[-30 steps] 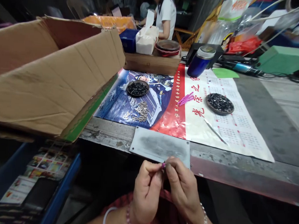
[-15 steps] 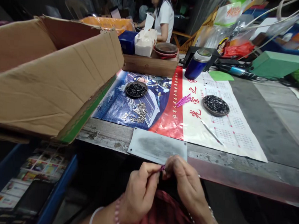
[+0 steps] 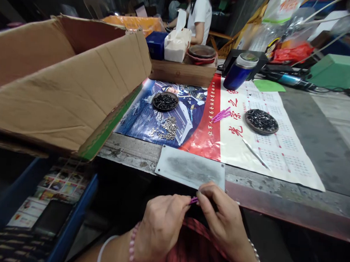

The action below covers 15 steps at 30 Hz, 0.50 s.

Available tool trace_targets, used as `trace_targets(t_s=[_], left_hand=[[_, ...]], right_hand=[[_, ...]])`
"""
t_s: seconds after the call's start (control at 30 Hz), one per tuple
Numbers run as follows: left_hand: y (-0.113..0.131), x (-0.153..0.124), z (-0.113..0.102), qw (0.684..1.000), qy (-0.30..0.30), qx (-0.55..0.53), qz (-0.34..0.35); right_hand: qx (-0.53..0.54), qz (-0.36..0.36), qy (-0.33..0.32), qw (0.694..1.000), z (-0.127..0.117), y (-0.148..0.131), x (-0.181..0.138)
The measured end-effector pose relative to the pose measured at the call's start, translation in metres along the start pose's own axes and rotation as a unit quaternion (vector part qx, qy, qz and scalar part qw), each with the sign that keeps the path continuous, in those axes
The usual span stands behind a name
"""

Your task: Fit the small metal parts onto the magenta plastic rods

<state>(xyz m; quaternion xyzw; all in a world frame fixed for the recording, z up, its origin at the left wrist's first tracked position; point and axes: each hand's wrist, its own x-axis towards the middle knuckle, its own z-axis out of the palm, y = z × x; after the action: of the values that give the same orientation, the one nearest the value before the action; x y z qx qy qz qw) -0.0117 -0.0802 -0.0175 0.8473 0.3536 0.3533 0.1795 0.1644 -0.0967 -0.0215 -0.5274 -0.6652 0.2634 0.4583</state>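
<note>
My left hand [image 3: 163, 225] and my right hand [image 3: 222, 216] meet just in front of the table edge, fingers closed. Between their fingertips runs a thin purple strip [image 3: 194, 200], gripped at both ends; most of it is hidden by the fingers. Similar pink strips [image 3: 221, 115] lie in a small bunch on the poster [image 3: 194, 141]. To the left, a round dish [image 3: 165, 102] holds small black pieces, with a scatter of tiny metal rings [image 3: 169, 129] below it. A second dish [image 3: 261, 121] on the right contains dark shiny pieces. Nearby rests a slim silver pen-like tool [image 3: 256, 154].
A grey plate [image 3: 190, 168] is fixed at the table's front edge. At left stands a large open cardboard box [image 3: 72, 91] above a blue crate [image 3: 85, 200]. A blue tumbler [image 3: 240, 72], tissue pack [image 3: 177, 44] and green box [image 3: 336, 74] stand behind. A person [image 3: 200, 18] sits beyond.
The view has shifted, so the table things appear farther right. My left hand has turned, its back now facing up, and the purple strip shows more clearly between my hands.
</note>
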Motion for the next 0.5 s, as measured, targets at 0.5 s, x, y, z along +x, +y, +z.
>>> trace_targets(t_s=[0.5], left_hand=[[-0.006,-0.030,-0.012,0.995,0.009,-0.032,-0.092]], right_hand=[[-0.026,-0.001,-0.072,0.997,0.000,0.005,-0.012]])
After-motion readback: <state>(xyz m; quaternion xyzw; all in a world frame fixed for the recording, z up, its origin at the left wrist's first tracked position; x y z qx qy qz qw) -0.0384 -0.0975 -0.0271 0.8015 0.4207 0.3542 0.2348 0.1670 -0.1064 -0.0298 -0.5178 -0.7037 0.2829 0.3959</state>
